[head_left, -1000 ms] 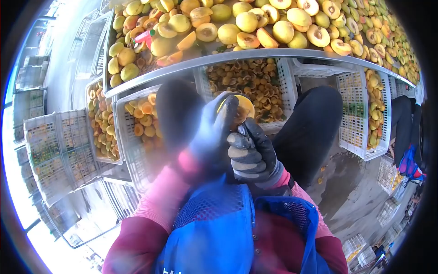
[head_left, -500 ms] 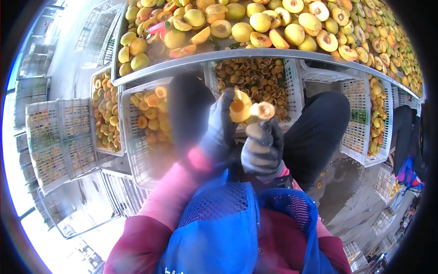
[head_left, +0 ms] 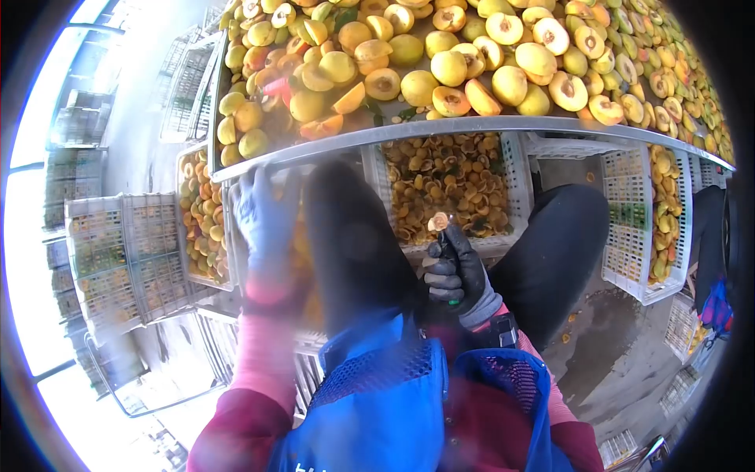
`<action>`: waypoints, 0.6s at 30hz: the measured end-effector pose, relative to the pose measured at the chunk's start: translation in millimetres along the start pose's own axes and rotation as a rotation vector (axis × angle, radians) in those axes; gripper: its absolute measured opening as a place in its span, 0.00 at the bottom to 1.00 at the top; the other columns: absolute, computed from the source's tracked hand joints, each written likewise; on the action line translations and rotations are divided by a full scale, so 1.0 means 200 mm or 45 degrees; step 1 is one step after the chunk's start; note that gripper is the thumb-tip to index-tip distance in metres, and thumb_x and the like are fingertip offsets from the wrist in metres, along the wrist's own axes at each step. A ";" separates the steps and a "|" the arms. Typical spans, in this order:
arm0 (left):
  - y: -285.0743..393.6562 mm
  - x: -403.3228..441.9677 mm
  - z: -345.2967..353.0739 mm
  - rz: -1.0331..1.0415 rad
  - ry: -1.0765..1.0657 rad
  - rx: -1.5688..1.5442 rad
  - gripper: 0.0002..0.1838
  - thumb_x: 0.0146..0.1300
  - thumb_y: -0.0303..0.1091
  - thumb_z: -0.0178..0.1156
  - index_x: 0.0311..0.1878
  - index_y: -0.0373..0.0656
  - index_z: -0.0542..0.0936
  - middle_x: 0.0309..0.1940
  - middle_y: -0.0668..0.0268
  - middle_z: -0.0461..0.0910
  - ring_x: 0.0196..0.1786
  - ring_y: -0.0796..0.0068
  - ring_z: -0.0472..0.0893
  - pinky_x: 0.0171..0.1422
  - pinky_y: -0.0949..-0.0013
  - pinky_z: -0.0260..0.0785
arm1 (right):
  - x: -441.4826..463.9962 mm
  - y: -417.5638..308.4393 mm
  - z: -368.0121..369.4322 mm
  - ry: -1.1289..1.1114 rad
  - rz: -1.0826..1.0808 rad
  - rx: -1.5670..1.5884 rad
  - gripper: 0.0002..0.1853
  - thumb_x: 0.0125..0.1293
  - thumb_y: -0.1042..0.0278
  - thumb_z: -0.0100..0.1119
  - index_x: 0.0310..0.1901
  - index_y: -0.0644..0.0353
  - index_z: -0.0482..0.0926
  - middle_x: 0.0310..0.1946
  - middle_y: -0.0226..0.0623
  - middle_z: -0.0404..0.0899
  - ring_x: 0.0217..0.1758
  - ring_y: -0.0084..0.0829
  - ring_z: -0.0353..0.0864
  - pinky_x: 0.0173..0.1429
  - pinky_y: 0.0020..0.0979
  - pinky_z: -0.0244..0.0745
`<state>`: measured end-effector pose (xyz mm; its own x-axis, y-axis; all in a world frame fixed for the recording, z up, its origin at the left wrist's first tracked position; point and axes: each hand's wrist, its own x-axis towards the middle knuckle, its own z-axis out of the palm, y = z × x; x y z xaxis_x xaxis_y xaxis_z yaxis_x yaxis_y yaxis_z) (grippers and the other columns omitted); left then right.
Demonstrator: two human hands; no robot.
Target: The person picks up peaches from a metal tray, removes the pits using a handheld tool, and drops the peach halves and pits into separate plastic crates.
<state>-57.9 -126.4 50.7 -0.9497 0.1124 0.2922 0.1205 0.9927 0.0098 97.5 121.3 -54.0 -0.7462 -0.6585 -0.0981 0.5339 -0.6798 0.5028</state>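
Note:
My left hand [head_left: 259, 211], gloved and blurred, is over the crate at the left, just below the metal tray's edge; its fingers look spread and no fruit shows in it. Gloved in black and grey, my right hand [head_left: 456, 275] is closed around a small tool with a green end. A cut-out piece of fruit pit [head_left: 438, 222] sits at the tool's upper end. Behind it stands a white crate [head_left: 515, 185] of scooped-out scraps. Halved yellow fruit [head_left: 381, 84] covers the tray [head_left: 472, 124] above.
Stacked crates [head_left: 130, 259] stand at the left. A crate of fruit [head_left: 206, 216] is below the tray's left end. Another white crate [head_left: 627, 224] stands at the right. A person's dark-clothed leg [head_left: 708, 236] shows at the far right.
My left hand has moved left, away from my right hand, and the fruit half it held is gone from it. My right hand has lowered slightly, with the pit piece still on the tool.

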 end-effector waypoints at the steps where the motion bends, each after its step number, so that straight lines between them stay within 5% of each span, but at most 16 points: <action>1: 0.08 0.09 0.00 0.000 0.004 -0.159 0.26 0.56 0.53 0.62 0.51 0.43 0.78 0.44 0.53 0.79 0.45 0.50 0.78 0.53 0.52 0.69 | 0.01 0.00 0.00 0.100 -0.035 -0.074 0.29 0.71 0.39 0.41 0.40 0.61 0.78 0.17 0.21 0.55 0.12 0.14 0.47 0.12 0.19 0.46; 6: 0.27 0.46 0.24 -0.151 -0.462 0.053 0.38 0.50 0.65 0.64 0.50 0.38 0.74 0.38 0.49 0.81 0.43 0.51 0.81 0.49 0.56 0.71 | 0.04 -0.03 0.14 0.678 -0.276 -0.539 0.27 0.70 0.37 0.43 0.34 0.56 0.77 0.16 0.19 0.52 0.10 0.13 0.42 0.11 0.18 0.40; 8: 0.24 0.49 0.26 -0.046 -0.399 -0.272 0.39 0.47 0.64 0.67 0.49 0.38 0.73 0.38 0.49 0.81 0.43 0.50 0.81 0.47 0.55 0.72 | 0.03 -0.06 0.15 0.519 -0.280 -0.439 0.26 0.70 0.38 0.42 0.35 0.56 0.75 0.16 0.21 0.54 0.10 0.14 0.45 0.11 0.19 0.42; 9: 0.26 0.44 0.24 0.130 -0.185 -0.353 0.32 0.47 0.51 0.73 0.48 0.37 0.74 0.34 0.56 0.81 0.37 0.63 0.82 0.40 0.63 0.73 | 0.05 -0.06 0.18 0.433 -0.281 -0.392 0.26 0.71 0.39 0.42 0.35 0.56 0.74 0.16 0.22 0.55 0.10 0.15 0.47 0.11 0.20 0.44; 12: 0.34 0.30 0.14 0.240 -0.071 -0.802 0.23 0.50 0.35 0.74 0.46 0.38 0.75 0.31 0.65 0.79 0.33 0.80 0.78 0.35 0.76 0.70 | 0.07 0.03 0.45 0.056 -0.211 -0.401 0.24 0.72 0.42 0.40 0.38 0.57 0.72 0.16 0.27 0.60 0.10 0.17 0.52 0.11 0.21 0.49; 13: 0.32 0.23 0.20 0.144 -0.048 -1.032 0.18 0.50 0.23 0.71 0.44 0.39 0.77 0.29 0.71 0.76 0.32 0.88 0.73 0.35 0.82 0.66 | 0.09 0.03 0.46 -0.266 -0.085 -0.412 0.22 0.74 0.45 0.38 0.40 0.59 0.70 0.17 0.32 0.64 0.10 0.20 0.56 0.12 0.22 0.53; 15: 0.38 0.15 0.13 0.181 -0.110 -0.822 0.14 0.55 0.24 0.67 0.44 0.38 0.77 0.30 0.69 0.77 0.32 0.87 0.74 0.37 0.81 0.68 | 0.17 0.05 0.61 0.232 -0.253 -0.748 0.24 0.71 0.40 0.42 0.36 0.57 0.70 0.15 0.26 0.62 0.11 0.19 0.58 0.14 0.20 0.55; 16: 0.38 0.13 0.14 0.206 -0.113 -0.826 0.12 0.56 0.23 0.66 0.44 0.38 0.78 0.30 0.69 0.77 0.32 0.87 0.74 0.37 0.81 0.68 | 0.24 -0.03 0.51 0.266 -0.185 -0.962 0.25 0.69 0.38 0.43 0.33 0.56 0.71 0.15 0.23 0.61 0.12 0.17 0.58 0.17 0.20 0.56; 18: 0.38 0.15 0.20 0.124 -0.091 -0.884 0.11 0.57 0.24 0.64 0.44 0.38 0.78 0.32 0.67 0.78 0.31 0.84 0.74 0.38 0.77 0.69 | 0.35 -0.10 0.39 0.742 -0.302 -0.820 0.23 0.67 0.38 0.46 0.34 0.52 0.72 0.15 0.20 0.60 0.11 0.16 0.55 0.14 0.19 0.50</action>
<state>-88.3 -46.2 22.3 -0.9392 0.2253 0.2592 0.3395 0.7226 0.6021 3.8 113.0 -3.9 -0.6385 -0.4179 -0.6463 0.6418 -0.7526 -0.1474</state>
